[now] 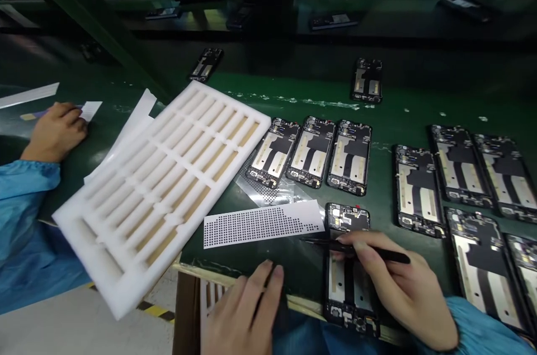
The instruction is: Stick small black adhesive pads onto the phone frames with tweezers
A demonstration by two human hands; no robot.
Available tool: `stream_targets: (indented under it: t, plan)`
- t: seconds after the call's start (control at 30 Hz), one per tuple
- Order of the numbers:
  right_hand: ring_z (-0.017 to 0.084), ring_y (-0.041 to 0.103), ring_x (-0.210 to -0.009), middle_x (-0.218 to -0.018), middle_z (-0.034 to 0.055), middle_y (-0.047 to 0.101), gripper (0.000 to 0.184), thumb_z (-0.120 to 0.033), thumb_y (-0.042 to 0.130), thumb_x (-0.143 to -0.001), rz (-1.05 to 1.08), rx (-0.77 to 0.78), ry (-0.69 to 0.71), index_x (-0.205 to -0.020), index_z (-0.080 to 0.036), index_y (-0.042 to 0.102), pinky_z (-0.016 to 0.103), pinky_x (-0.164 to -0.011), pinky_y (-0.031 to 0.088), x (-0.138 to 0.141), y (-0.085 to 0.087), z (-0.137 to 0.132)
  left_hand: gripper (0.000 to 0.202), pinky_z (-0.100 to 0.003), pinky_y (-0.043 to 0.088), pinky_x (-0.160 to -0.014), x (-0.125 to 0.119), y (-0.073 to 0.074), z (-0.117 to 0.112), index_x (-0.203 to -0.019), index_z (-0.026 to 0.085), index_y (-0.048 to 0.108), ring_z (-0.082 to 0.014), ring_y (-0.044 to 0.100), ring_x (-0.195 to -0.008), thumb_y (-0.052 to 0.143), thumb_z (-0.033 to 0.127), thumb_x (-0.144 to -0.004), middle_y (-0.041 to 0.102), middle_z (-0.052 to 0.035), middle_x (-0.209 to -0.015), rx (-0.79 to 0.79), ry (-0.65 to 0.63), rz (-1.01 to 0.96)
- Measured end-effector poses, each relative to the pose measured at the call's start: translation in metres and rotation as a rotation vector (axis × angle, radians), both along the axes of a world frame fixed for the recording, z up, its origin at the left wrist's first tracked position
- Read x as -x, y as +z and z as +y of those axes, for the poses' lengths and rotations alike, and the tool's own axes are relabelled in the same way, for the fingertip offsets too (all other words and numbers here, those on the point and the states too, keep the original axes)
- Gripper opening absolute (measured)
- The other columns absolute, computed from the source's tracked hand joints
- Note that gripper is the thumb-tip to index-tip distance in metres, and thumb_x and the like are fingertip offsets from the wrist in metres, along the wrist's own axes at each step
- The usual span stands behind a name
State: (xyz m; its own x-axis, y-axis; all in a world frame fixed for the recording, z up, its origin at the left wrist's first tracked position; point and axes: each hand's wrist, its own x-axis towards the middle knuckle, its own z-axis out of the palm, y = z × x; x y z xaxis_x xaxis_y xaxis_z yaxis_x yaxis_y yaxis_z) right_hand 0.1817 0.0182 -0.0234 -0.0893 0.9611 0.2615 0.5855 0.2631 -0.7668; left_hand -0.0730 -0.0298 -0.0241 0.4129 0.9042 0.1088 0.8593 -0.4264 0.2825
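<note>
My right hand (403, 282) grips black tweezers (394, 255) between thumb and fingers, and their tips point left toward a sheet of small black dots (260, 225). Beneath that hand lies an opened phone body (347, 282) near the table's front edge, partly covered by the fingers. The dots sit in rows on a white backing, with a stepped gap at the upper right. My left hand (247, 310) rests at the front edge below the sheet, fingers stretched out and holding nothing. Whether a dot is on the tweezer tips is too small to tell.
A white foam tray (184, 162) with slots lies slanted at left, jutting over the table edge. Phone bodies (350, 156) lie behind and several more (419, 190) at right. Another person's hand (56, 128) is at far left. A clear dotted sheet (268, 190) lies under the phones.
</note>
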Motion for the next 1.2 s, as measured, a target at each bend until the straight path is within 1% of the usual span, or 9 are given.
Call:
stream_targets:
  t: [0.1, 0.17, 0.27, 0.43, 0.57, 0.87, 1.07, 1.13, 1.2]
  plan:
    - [0.015, 0.079, -0.072, -0.087, 0.0028, 0.081, 0.024, -0.026, 0.051, -0.104, -0.016, 0.004, -0.015, -0.094, -0.023, 0.073, 0.013, -0.065, 0.061, -0.001, -0.006, 0.001, 0.056, -0.032, 0.053, -0.069, -0.018, -0.006, 0.013, -0.141, 0.017, 0.059, -0.0199, 0.063, -0.088, 0.043, 0.002, -0.09, 0.054, -0.0079, -0.153, -0.105, -0.21, 0.27]
    - [0.015, 0.079, -0.073, -0.087, 0.0024, 0.081, 0.023, -0.024, 0.052, -0.103, -0.014, 0.001, -0.02, -0.094, -0.023, 0.073, 0.013, -0.066, 0.061, -0.004, -0.009, 0.001, 0.059, -0.032, 0.054, -0.066, -0.026, -0.009, 0.021, -0.144, 0.015, 0.056, -0.0201, 0.06, -0.086, 0.045, 0.003, -0.087, 0.044, -0.0076, -0.161, -0.12, -0.24, 0.346]
    - [0.015, 0.08, -0.079, -0.088, 0.0012, 0.081, 0.019, -0.02, 0.053, -0.101, 0.008, 0.014, 0.014, -0.099, -0.023, 0.072, 0.013, -0.07, 0.061, -0.005, -0.013, -0.001, 0.064, -0.032, 0.056, -0.066, -0.033, -0.011, 0.026, -0.147, 0.014, 0.052, -0.0209, 0.057, -0.087, 0.046, 0.003, -0.084, 0.041, -0.0054, -0.162, -0.111, -0.244, 0.377]
    - [0.014, 0.079, -0.084, -0.092, -0.0001, 0.08, 0.02, -0.014, 0.054, -0.099, 0.049, 0.077, 0.077, -0.103, -0.024, 0.071, 0.013, -0.077, 0.061, -0.006, -0.016, -0.001, 0.061, -0.031, 0.057, -0.066, -0.031, -0.016, 0.027, -0.145, 0.012, 0.055, -0.0224, 0.055, -0.09, 0.047, 0.007, -0.085, 0.045, -0.0056, -0.16, -0.109, -0.273, 0.36]
    - [0.017, 0.079, -0.086, -0.095, 0.0028, 0.081, 0.021, -0.014, 0.053, -0.099, 0.08, 0.117, 0.08, -0.104, -0.023, 0.072, 0.018, -0.076, 0.063, -0.007, -0.017, -0.001, 0.058, -0.031, 0.057, -0.067, -0.029, -0.017, 0.028, -0.143, 0.012, 0.057, -0.0235, 0.056, -0.093, 0.047, 0.01, -0.087, 0.048, -0.0073, -0.158, -0.116, -0.301, 0.356]
    - [0.015, 0.079, -0.084, -0.095, 0.0022, 0.08, 0.022, -0.013, 0.053, -0.1, 0.13, 0.149, 0.068, -0.105, -0.023, 0.072, 0.017, -0.076, 0.061, -0.009, -0.018, -0.003, 0.059, -0.03, 0.058, -0.065, -0.027, -0.017, 0.031, -0.142, 0.013, 0.058, -0.0225, 0.057, -0.091, 0.049, 0.005, -0.084, 0.051, -0.0059, -0.156, -0.128, -0.307, 0.332]
    - [0.014, 0.078, -0.08, -0.089, 0.0018, 0.079, 0.022, -0.012, 0.053, -0.099, 0.275, 0.243, 0.082, -0.105, -0.022, 0.072, 0.017, -0.077, 0.06, -0.005, -0.017, 0.001, 0.066, -0.032, 0.059, -0.068, -0.027, -0.022, 0.028, -0.141, 0.012, 0.059, -0.0222, 0.06, -0.092, 0.045, -0.003, -0.078, 0.049, -0.0027, -0.156, -0.116, -0.286, 0.302]
    - [0.015, 0.078, -0.077, -0.087, 0.0032, 0.079, 0.021, -0.015, 0.053, -0.101, 0.292, 0.252, 0.066, -0.105, -0.02, 0.073, 0.019, -0.075, 0.061, -0.001, -0.016, 0.002, 0.07, -0.035, 0.059, -0.067, -0.025, -0.026, 0.025, -0.144, 0.015, 0.056, -0.023, 0.063, -0.092, 0.043, -0.006, -0.079, 0.05, -0.0007, -0.156, -0.091, -0.231, 0.203]
    - [0.016, 0.079, -0.075, -0.086, 0.0052, 0.08, 0.021, -0.021, 0.051, -0.103, 0.322, 0.251, 0.032, -0.105, -0.019, 0.072, 0.022, -0.072, 0.063, 0.003, -0.014, 0.001, 0.075, -0.038, 0.057, -0.065, -0.022, -0.032, 0.025, -0.152, 0.025, 0.047, -0.0239, 0.067, -0.092, 0.043, -0.007, -0.084, 0.059, 0.0009, -0.149, -0.027, -0.119, -0.05]
